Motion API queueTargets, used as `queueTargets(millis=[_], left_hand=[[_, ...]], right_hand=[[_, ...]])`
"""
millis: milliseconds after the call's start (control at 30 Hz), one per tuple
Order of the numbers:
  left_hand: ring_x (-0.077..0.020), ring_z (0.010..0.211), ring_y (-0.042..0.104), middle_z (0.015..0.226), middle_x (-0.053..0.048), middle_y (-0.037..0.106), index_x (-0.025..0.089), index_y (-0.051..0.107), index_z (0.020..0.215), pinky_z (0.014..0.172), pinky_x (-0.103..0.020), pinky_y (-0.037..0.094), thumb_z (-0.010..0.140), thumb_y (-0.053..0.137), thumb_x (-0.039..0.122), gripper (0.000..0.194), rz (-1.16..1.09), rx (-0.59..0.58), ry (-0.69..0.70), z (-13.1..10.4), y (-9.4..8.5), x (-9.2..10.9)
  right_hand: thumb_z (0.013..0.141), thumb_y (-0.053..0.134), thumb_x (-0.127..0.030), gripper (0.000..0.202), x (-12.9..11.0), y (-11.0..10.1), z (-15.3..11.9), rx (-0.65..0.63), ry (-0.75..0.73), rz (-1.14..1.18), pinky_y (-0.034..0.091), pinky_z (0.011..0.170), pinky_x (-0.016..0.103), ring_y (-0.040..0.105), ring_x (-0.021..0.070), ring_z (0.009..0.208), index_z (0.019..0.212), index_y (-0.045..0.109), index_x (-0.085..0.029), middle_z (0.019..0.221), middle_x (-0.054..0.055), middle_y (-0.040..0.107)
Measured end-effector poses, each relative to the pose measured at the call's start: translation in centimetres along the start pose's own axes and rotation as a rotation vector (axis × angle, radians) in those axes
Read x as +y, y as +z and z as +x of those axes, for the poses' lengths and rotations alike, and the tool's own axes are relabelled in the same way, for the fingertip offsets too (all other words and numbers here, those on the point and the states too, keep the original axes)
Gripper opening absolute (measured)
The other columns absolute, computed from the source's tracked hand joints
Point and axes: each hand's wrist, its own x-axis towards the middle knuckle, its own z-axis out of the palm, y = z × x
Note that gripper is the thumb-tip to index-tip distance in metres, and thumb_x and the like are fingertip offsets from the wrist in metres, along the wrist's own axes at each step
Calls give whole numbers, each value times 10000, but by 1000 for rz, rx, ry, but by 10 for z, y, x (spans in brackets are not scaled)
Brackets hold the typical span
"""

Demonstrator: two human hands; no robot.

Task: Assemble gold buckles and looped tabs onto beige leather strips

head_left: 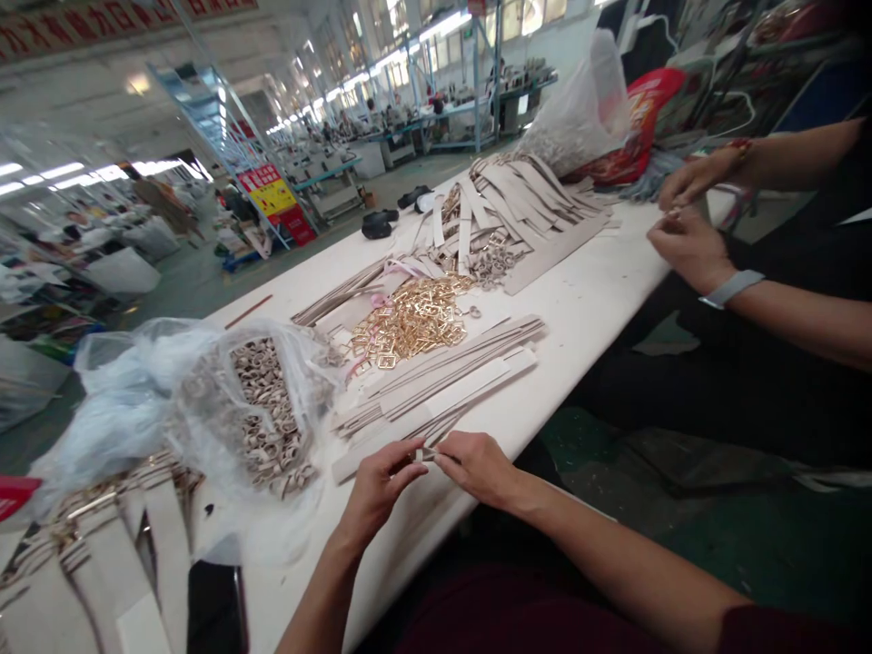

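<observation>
We are pinching a small loop (426, 453) between both hands, left hand (379, 481) and right hand (477, 465) closed on it, straps (436, 381) waiting at twelve o'clock within reach.

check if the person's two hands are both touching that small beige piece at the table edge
Touching: the head view shows the left hand and right hand pinching the small beige piece between their fingertips.

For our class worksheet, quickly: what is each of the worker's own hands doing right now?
Left hand: fingers pinched shut on the end of a beige strap.
Right hand: pinched shut on the same strap end.
</observation>
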Motion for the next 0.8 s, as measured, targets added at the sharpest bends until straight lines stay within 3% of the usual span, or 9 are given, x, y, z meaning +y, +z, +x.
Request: queueTargets(millis=[100, 167, 267, 333, 400, 500, 633, 800], left_hand=[[-241, 996, 601, 1072, -72, 677, 262, 701, 1051, 879, -348, 473, 756, 672, 305, 299, 80, 13, 113, 1, 5, -3], [-235, 996, 601, 1065, -74, 671, 253, 707, 1030, 859, -333, 483, 766, 664, 296, 271, 11, 36, 118, 2, 7, -8], [-213, 939, 610, 991, -62, 687, 225, 712, 981, 856, -318, 470, 743, 691, 277, 245, -169, 71, 50, 3, 4, -15], [-200, 926, 611, 1044, -61, 679, 238, 648, 1109, 852, -322, 468, 726, 708, 270, 389, -371, 71, -29, 4, 5, -16], [-202, 957, 612, 1156, -77, 643, 254, 542, 1242, 852, -335, 474, 750, 683, 306, 514, -623, 75, -103, 5, 12, -14], [-226, 1036, 601, 1196, -105, 625, 214, 516, 1259, 887, -358, 464, 796, 630, 335, 492, -873, 123, -200, 6, 30, -8], [-271, 1105, 566, 1155, -131, 646, 166, 558, 1224, 927, -404, 439, 802, 620, 360, 468, -962, 68, -265, 6, 51, -6], [-283, 1097, 555, 1205, -133, 614, 180, 516, 1290, 917, -419, 437, 831, 584, 369, 501, -916, -80, -231, 8, 58, -7]], right_hand=[[864, 473, -236, 224, -3, 5, -1, 44, 41, -33, 422, 696, 272, 568, 171, 729, 769, 655, -146, 767, 75, 631], [853, 500, -277, 208, 3, 3, -3, 7, 98, 223, 438, 662, 261, 570, 157, 706, 820, 657, -145, 770, 58, 631], [804, 577, -396, 291, 20, -6, -10, -243, 259, 758, 429, 527, 220, 539, 106, 550, 936, 641, -145, 696, 4, 616], [746, 639, -433, 345, 31, -9, -16, -350, 359, 959, 403, 467, 199, 501, 80, 466, 909, 629, -129, 621, -24, 589], [700, 680, -444, 355, 35, -7, -19, -308, 413, 1015, 389, 438, 185, 476, 64, 427, 833, 616, -121, 570, -41, 563], [697, 678, -445, 341, 30, 2, -15, -162, 425, 998, 393, 411, 176, 463, 55, 407, 791, 603, -126, 552, -50, 542], [726, 657, -431, 308, 19, 10, -6, -83, 386, 1014, 407, 411, 166, 482, 52, 416, 766, 586, -134, 567, -46, 553], [718, 672, -439, 366, 21, 10, -7, 64, 470, 1107, 369, 349, 149, 440, 48, 377, 922, 534, -168, 554, -73, 539]])
